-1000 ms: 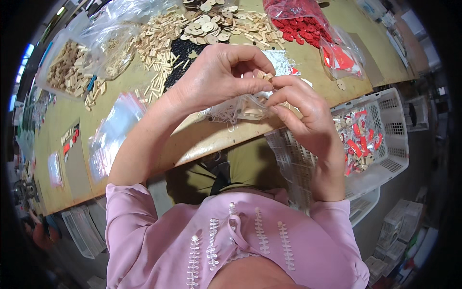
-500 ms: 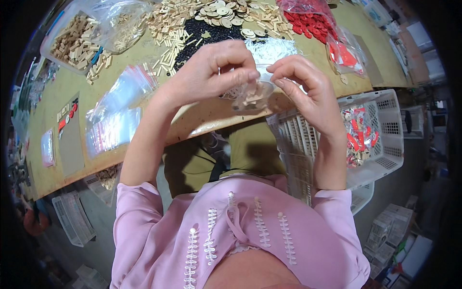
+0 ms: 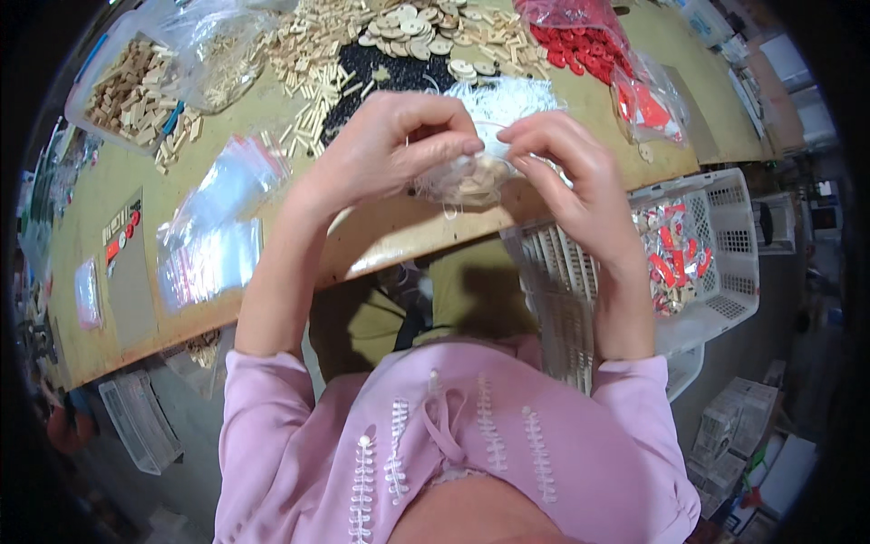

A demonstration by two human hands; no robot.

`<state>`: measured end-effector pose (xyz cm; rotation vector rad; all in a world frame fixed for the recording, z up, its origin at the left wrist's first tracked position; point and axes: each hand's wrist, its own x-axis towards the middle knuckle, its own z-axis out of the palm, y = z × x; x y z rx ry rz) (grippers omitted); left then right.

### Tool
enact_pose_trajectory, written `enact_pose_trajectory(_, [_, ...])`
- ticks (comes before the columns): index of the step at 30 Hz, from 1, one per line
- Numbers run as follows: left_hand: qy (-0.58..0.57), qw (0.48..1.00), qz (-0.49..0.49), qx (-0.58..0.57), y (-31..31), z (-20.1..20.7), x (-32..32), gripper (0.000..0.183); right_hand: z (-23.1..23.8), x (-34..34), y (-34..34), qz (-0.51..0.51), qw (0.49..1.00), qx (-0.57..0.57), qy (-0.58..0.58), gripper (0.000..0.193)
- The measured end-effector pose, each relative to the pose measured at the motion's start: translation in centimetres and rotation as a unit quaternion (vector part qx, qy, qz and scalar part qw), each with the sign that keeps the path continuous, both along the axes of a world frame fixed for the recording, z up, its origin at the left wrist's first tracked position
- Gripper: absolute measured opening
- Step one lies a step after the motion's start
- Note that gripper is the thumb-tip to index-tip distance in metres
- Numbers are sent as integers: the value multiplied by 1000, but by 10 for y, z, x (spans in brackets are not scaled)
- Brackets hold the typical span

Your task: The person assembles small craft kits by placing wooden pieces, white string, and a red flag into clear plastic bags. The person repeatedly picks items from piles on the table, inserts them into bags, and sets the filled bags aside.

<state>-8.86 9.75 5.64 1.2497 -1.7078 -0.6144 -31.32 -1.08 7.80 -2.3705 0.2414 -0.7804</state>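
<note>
Between my hands, at the table's front edge, hangs a small clear zip bag point(image 3: 473, 186) with pale wooden pieces inside. My left hand point(image 3: 399, 145) pinches its upper left corner between thumb and fingers. On the other side, my right hand point(image 3: 566, 163) has thumb and fingertips closed at the bag's upper right. A thin white loop of string dangles just below the bag. Just beyond my hands lies a heap of white strings point(image 3: 512, 95), next to a spread of small black pieces point(image 3: 390, 77).
Wooden sticks point(image 3: 313, 127), wooden discs point(image 3: 412, 32) and red pieces in a bag point(image 3: 571, 50) cover the far table. Flat empty zip bags point(image 3: 213, 263) lie at left, near a tub of wooden blocks point(image 3: 127, 91). A white basket point(image 3: 729, 263) with filled bags stands right, below the table edge.
The bag has tilted and spread wider between my hands, and its wooden pieces sit higher. Both hands have shifted slightly down, still pinching. The string loop now shows under the bag.
</note>
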Motion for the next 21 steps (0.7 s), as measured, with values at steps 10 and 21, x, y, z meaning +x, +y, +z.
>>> enact_pose_trajectory(10, [3,998,26,-50,-17,-7,-2,13,-6,5,-23,44,999,24,12,8])
enact_pose_trajectory(21, [84,995,24,-40,1,-7,-3,2,-108,15,-265,-391,908,-73,130,36])
